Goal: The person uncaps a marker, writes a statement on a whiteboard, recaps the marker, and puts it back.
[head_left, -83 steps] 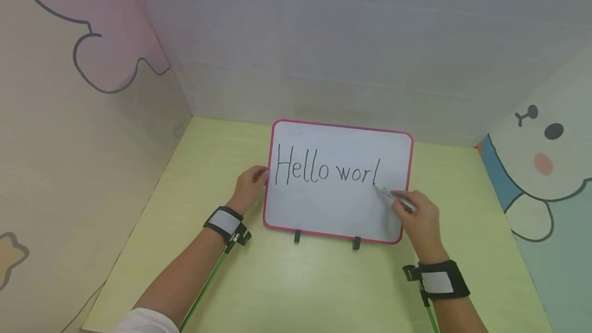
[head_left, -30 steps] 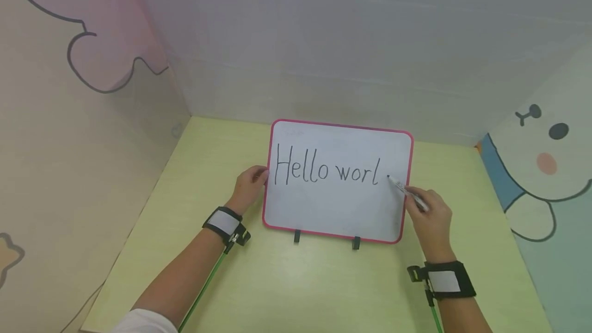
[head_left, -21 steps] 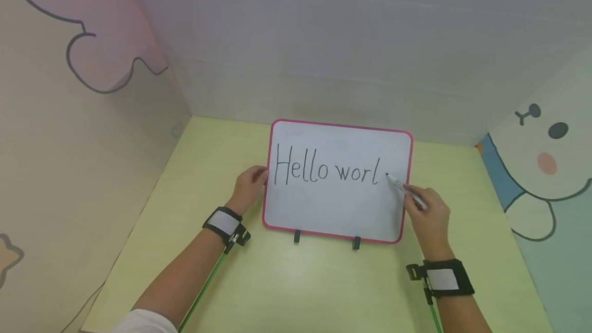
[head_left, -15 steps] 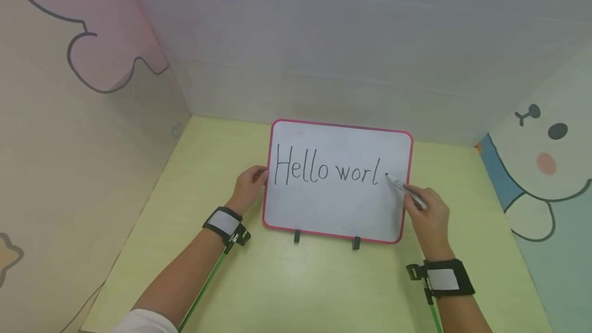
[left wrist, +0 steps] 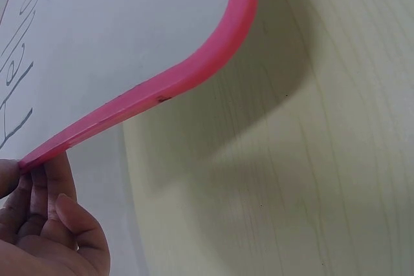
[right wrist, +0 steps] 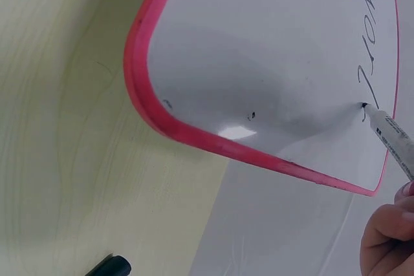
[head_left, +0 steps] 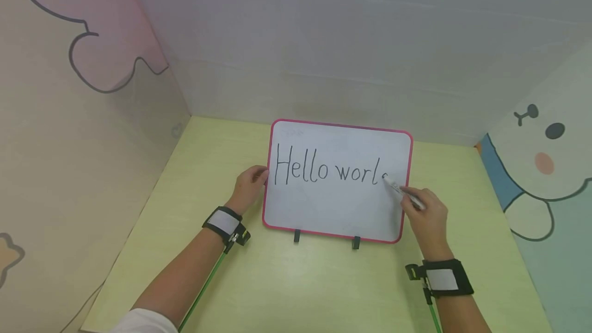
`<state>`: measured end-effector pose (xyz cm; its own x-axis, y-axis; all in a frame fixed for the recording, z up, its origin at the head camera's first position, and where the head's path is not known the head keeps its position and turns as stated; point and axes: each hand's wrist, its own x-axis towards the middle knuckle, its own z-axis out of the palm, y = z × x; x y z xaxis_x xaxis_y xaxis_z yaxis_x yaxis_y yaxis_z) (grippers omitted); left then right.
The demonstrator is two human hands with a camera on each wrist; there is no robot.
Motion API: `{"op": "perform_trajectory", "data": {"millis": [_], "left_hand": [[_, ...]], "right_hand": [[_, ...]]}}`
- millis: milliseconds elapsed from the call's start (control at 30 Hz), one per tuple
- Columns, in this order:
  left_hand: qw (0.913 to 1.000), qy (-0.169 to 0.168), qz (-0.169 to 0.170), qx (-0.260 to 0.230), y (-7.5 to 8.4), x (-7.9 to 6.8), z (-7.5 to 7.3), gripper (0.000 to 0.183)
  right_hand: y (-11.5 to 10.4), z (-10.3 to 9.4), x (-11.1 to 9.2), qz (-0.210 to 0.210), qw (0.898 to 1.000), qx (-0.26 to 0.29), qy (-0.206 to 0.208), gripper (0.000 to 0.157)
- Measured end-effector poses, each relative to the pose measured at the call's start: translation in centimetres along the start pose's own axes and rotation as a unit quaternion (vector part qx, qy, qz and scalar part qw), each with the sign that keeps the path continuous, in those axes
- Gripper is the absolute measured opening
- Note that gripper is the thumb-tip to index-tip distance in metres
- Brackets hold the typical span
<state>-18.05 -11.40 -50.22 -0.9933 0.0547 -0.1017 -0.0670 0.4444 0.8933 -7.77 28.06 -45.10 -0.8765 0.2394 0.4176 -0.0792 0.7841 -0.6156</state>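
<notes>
A whiteboard (head_left: 324, 207) with a pink frame stands tilted back on the table, bearing "Hello worl" in black and a small curved stroke after it. At its left edge my left hand (head_left: 250, 184) pinches the frame; in the left wrist view the thumb lies at the front side and fingers (left wrist: 58, 182) are behind the rim. My right hand (head_left: 427, 217) grips a white marker (head_left: 393, 186) in front of the right edge. In the right wrist view the marker's black tip touches the board beside the "l"; part of that hand is cut off.
Two black feet (head_left: 297, 236) stick out under the board's lower edge on the pale yellow table (head_left: 296, 292). A grey-white wall (head_left: 342, 66) rises behind, with cartoon-painted walls at both sides. A dark rounded object (right wrist: 111, 267) shows at the bottom of the right wrist view.
The "l" has gained its hooked foot since the oldest frame. My right hand moved right, then slightly left again, and a small curve now shows at the marker tip. The left hand stays put.
</notes>
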Motion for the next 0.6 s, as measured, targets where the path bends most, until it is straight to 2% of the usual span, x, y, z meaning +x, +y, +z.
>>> {"op": "perform_trajectory", "data": {"millis": [300,600], "left_hand": [[0.9999,-0.002,-0.003,0.010,0.40,-0.19,-0.03,0.035],[1.0000,-0.002,-0.006,0.006,0.47,-0.24,-0.01,0.035]], "right_hand": [[0.01,-0.28,-0.17,0.007,1.000,-0.001,-0.015,0.019],[0.21,-0.54,-0.29,0.003,1.000,-0.007,-0.012,0.019]]}}
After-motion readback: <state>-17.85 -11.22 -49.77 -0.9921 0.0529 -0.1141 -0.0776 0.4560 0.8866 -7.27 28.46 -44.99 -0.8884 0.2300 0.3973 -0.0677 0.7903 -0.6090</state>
